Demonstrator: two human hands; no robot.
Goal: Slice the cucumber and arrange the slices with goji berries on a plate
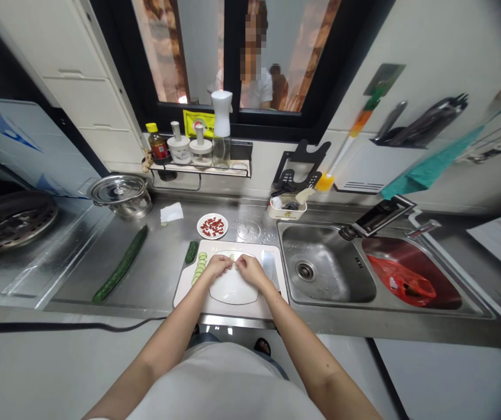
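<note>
Both hands meet over a white plate [234, 290] on a pale cutting board [185, 287]. My left hand [219, 266] and my right hand [249, 269] pinch a small pale green cucumber slice [233, 257] between their fingertips, above the plate's far part. Left of the plate, overlapping cucumber slices [198, 269] lie in a row, beside a short cucumber piece [191, 252] at the board's corner. A knife blade [269, 265] seems to lie on the board's right side, partly behind my right forearm. Behind the board stands a small dish [212, 226] of red pieces.
A long cucumber [121, 265] lies on the steel counter at left, near a lidded pot [130, 198] and a white tissue [172, 213]. To the right are a sink [326, 265] and a red bag [401, 283]. A condiment shelf [202, 169] hangs behind.
</note>
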